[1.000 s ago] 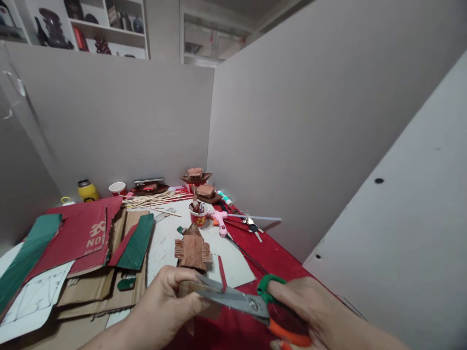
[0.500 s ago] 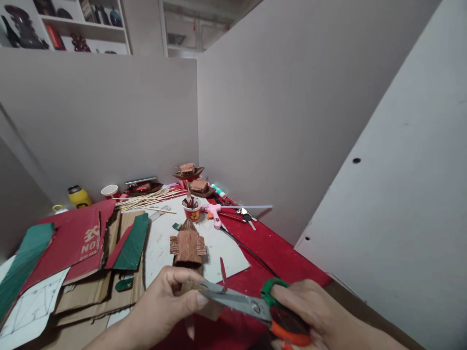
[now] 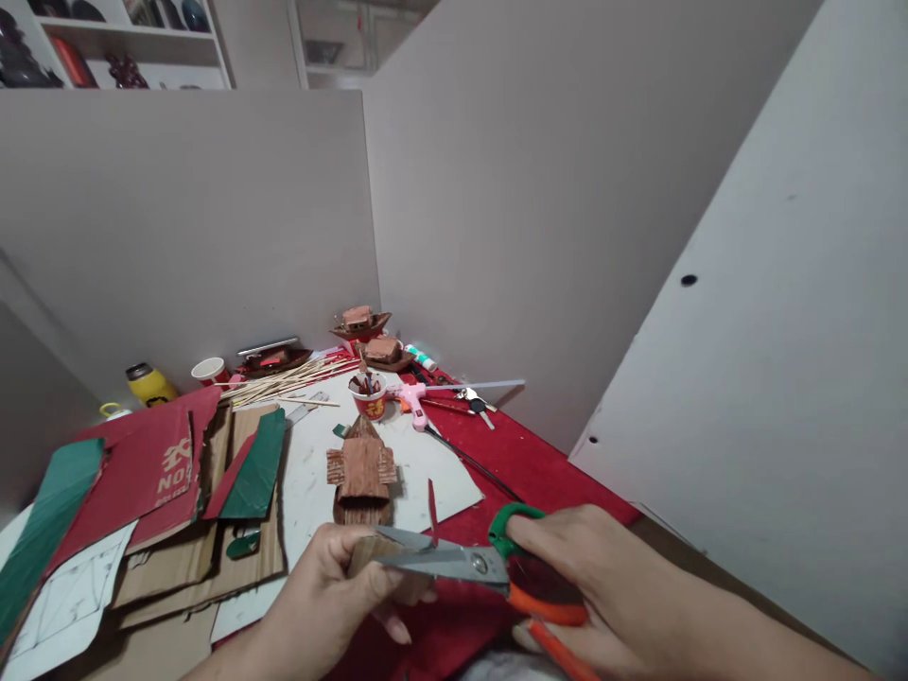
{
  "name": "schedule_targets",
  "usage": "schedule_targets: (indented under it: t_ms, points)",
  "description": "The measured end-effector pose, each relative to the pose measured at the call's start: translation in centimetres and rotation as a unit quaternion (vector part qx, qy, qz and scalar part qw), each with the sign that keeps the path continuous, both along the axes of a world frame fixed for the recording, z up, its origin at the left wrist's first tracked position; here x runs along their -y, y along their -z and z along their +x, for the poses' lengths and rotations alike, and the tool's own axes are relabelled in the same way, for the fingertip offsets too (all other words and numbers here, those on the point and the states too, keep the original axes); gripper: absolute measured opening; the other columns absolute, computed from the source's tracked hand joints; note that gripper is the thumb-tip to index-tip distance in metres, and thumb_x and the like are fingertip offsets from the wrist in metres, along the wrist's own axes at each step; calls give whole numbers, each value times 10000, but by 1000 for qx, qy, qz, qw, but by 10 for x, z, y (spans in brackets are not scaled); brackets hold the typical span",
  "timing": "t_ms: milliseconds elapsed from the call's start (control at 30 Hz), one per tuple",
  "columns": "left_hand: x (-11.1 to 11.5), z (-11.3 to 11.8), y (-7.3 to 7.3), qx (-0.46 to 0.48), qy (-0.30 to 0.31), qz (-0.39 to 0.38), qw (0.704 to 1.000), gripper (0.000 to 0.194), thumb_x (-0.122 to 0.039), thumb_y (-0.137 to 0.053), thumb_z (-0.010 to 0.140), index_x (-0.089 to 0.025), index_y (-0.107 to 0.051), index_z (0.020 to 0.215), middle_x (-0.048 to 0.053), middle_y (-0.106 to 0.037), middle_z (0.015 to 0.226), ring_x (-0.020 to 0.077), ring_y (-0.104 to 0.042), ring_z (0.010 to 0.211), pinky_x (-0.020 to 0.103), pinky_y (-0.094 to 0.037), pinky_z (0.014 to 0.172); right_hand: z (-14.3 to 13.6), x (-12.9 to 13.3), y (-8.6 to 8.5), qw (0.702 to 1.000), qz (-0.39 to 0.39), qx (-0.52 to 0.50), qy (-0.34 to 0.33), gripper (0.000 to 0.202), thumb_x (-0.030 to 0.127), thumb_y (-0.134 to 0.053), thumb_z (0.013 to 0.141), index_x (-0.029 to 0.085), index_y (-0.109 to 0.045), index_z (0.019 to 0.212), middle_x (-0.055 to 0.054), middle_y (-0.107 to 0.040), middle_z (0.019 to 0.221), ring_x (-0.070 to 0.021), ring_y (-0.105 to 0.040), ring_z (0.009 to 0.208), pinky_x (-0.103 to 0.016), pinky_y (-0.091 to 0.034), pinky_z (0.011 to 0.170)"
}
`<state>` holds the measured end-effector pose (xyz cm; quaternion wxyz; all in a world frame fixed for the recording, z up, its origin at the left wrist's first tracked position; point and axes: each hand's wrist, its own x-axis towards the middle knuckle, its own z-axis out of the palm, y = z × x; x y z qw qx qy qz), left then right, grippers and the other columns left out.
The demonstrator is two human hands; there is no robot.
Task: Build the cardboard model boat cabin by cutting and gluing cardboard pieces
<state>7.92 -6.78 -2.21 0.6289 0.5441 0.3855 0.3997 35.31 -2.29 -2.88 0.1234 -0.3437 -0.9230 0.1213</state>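
Note:
A small piece of brown cardboard (image 3: pixel 369 556) is pinched in my left hand (image 3: pixel 333 586), partly hidden by the fingers. My right hand (image 3: pixel 596 577) grips scissors (image 3: pixel 461 560) with one green and one orange handle. Their blades are parted and lie over the cardboard beside my left thumb. Just beyond the blades, a thin red strip (image 3: pixel 432 511) rests on the table. Past my left hand, a brown cardboard model boat (image 3: pixel 361 471) with a ridged roof stands on a white sheet (image 3: pixel 444 487).
Cut cardboard (image 3: pixel 166 463) in red, green and brown is heaped at left. Behind lie thin sticks (image 3: pixel 284 386), a paper cup of brushes (image 3: pixel 369 402), a pink glue gun (image 3: pixel 415 405) with its cord, keys (image 3: pixel 477 402) and finished model boats (image 3: pixel 360 322). Grey partitions (image 3: pixel 567 189) border the table.
The scissors have shifted slightly left and up, and their blades are spread wider. My left fingers have changed their hold on the cardboard. The whole view has moved a little.

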Motion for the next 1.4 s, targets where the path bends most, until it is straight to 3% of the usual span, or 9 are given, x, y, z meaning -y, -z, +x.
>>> schedule_targets:
  t_ms: [233,433,667,833,1100,1300,1400]
  points:
    - [2,-2,3,3,23,4,1000,392,-499,-680,820,-124,-777,876,112,-742,776,171,-662,688,250,-576,578,-2,-1,5,997,-52,-27,-44,366,457,-543,838,254,-258,731,57,-385,590,-135,-298,482,-285,-192,500]
    - [6,0,0,-28,44,-9,999,349,-444,-661,855,-120,-774,916,114,-748,804,153,-645,683,235,-566,592,4,4,8,994,-69,-54,-68,403,452,-543,845,259,-205,742,75,-292,603,-140,-199,499,-297,-177,487]
    - [3,1,0,-39,38,-5,998,331,-444,-654,853,-134,-768,847,88,-749,789,167,-636,682,235,-559,571,4,3,9,997,-56,-12,-53,375,410,-560,831,258,-227,750,45,-431,595,-150,-288,496,-305,-241,494]
    - [2,9,1,-65,50,-32,996,393,-526,-709,779,-148,-806,827,109,-762,786,125,-607,597,199,-529,549,-2,-1,9,998,-45,-6,-51,385,440,-603,785,253,-268,755,13,-522,661,-157,-382,531,-296,-237,519]
    - [-1,4,9,-59,57,-34,996,351,-447,-656,857,-150,-788,991,127,-750,847,171,-648,739,227,-551,588,-2,-3,19,994,-75,-38,-72,403,486,-543,852,257,-230,739,65,-364,594,-132,-250,485,-289,-181,492]
    - [-4,0,8,-52,47,-50,996,323,-432,-713,812,-121,-780,867,95,-714,754,148,-616,674,224,-533,572,-3,-5,21,992,-79,-57,-76,405,477,-534,853,261,-209,743,70,-321,595,-138,-210,497,-295,-170,495]
    - [-6,-1,8,-30,33,-22,999,331,-443,-674,842,-123,-759,848,89,-699,733,163,-629,679,233,-527,556,-2,-6,23,992,-80,-66,-65,401,496,-512,861,260,-212,738,73,-304,583,-140,-204,492,-295,-178,495]
